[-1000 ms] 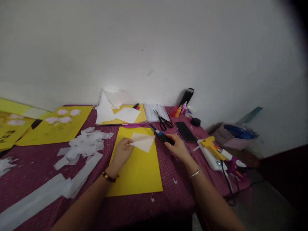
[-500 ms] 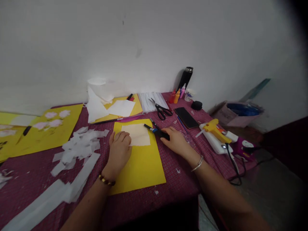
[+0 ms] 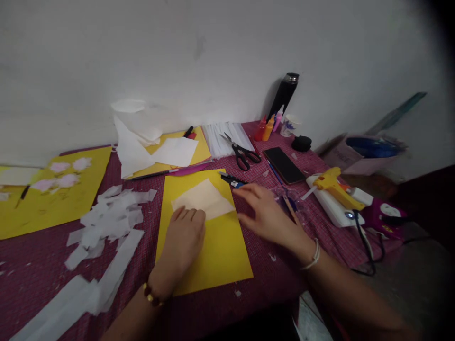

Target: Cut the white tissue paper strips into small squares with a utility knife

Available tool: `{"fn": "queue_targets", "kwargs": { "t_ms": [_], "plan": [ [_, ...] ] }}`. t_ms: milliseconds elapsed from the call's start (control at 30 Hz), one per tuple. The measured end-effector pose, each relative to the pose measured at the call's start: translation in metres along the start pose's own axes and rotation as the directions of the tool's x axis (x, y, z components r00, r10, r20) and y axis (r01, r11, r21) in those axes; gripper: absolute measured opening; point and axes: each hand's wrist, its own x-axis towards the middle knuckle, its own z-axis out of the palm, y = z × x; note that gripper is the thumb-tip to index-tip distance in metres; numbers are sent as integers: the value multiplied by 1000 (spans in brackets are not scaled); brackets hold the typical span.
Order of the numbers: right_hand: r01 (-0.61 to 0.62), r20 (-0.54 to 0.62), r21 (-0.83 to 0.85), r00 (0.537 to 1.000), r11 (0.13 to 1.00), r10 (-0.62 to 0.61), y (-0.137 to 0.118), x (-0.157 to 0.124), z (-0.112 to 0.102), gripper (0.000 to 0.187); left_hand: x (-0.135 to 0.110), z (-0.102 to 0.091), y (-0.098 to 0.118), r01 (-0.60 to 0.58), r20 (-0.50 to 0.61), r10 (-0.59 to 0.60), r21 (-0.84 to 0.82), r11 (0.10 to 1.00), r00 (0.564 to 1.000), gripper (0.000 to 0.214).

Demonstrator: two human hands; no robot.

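Note:
A pale cream piece of paper (image 3: 206,195) lies turned at an angle on a yellow sheet (image 3: 213,255). My left hand (image 3: 186,241) has its fingers curled closed at the paper's near left edge, the fingertips partly hidden. To the right, my right hand (image 3: 266,213) hovers by the sheet's edge, thumb and fingers apart with nothing between them. Just beyond its fingertips is a black and blue cutter (image 3: 232,181), lying at the sheet's upper right corner and partly covered by the hand.
White paper strips (image 3: 110,218) are piled at left, near a yellow sheet with pink flowers (image 3: 67,180). Behind lie scissors (image 3: 241,152) and a phone (image 3: 284,165). Paint bottles (image 3: 268,129) and a black flask (image 3: 284,94) stand by the wall. A yellow glue gun (image 3: 336,189) rests at right.
The cream paper has turned and shifted under my left hand. My right hand has let go of the cutter and its fingers have spread. The view has also shifted slightly.

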Motion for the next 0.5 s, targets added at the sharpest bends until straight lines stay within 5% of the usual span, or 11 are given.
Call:
{"fn": "queue_targets", "kwargs": {
  "t_ms": [100,233,300,367,400,500],
  "plan": [
    [198,97,116,973,973,-210,-30,-9,7,62,-7,-7,21,-84,6,85,-78,993,996,16],
    [266,144,124,948,956,-283,-42,-17,19,41,-26,-48,29,-151,-71,134,-485,861,989,16],
    [260,201,85,941,962,-272,-38,-18,22,28,-34,-77,18,34,-118,-143,-644,765,983,20],
    [273,265,45,924,961,-275,-34,-19,22,28,-37,-96,0,234,-168,-444,-661,713,880,29],
    [287,288,33,914,957,-284,-34,-19,21,31,-39,-98,-10,291,-176,-505,-639,712,845,27],
    [347,317,11,888,938,-333,-36,-22,18,35,-44,-77,-35,284,5,-365,-639,715,931,20]
  ]
}}
